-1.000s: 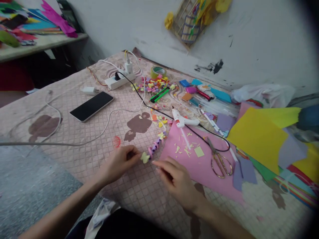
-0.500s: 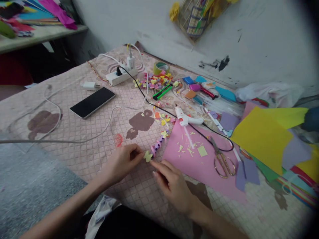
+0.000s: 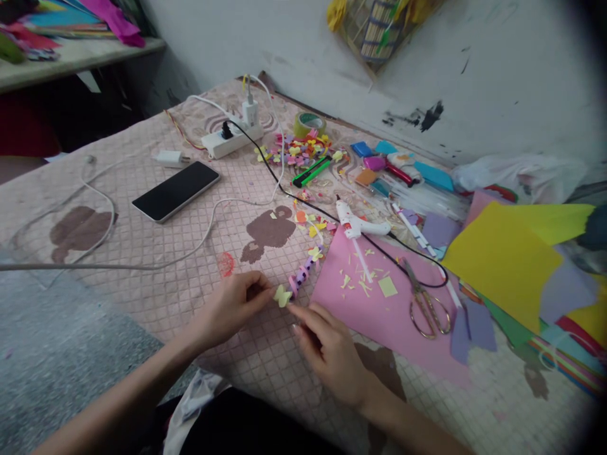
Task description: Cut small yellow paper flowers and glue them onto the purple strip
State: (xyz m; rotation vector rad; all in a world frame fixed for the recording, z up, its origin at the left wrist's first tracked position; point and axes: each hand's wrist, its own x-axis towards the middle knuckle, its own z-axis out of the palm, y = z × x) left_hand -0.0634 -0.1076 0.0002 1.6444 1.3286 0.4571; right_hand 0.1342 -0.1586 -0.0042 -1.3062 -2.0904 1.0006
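Observation:
A pale yellow paper butterfly (image 3: pixel 283 296) sits at the near end of a slim, curved band (image 3: pixel 302 275) wrapped in purple and pink, with dark spots. My left hand (image 3: pixel 244 303) is closed in a pinch at the butterfly's left wing. From the right, my right hand (image 3: pixel 329 354) reaches its index fingertip to the butterfly's lower edge, the thumb held apart below. Further up the band is another yellow butterfly (image 3: pixel 315 254). Right of the band, a pink sheet (image 3: pixel 341 316) bears yellow scraps, a small yellow square (image 3: pixel 387 286) and gold-handled scissors (image 3: pixel 427 309).
A white glue gun (image 3: pixel 358 226) with a black cord lies beyond the band. Behind are a green cutter (image 3: pixel 312 172), a pile of paper cutouts (image 3: pixel 294 151), tape (image 3: pixel 309 124) and a power strip (image 3: pixel 232 143). A phone (image 3: pixel 176 191) lies left; coloured sheets (image 3: pixel 502 265) lie right.
The view has shifted slightly. Both hands and the butterfly keep nearly the same places relative to each other.

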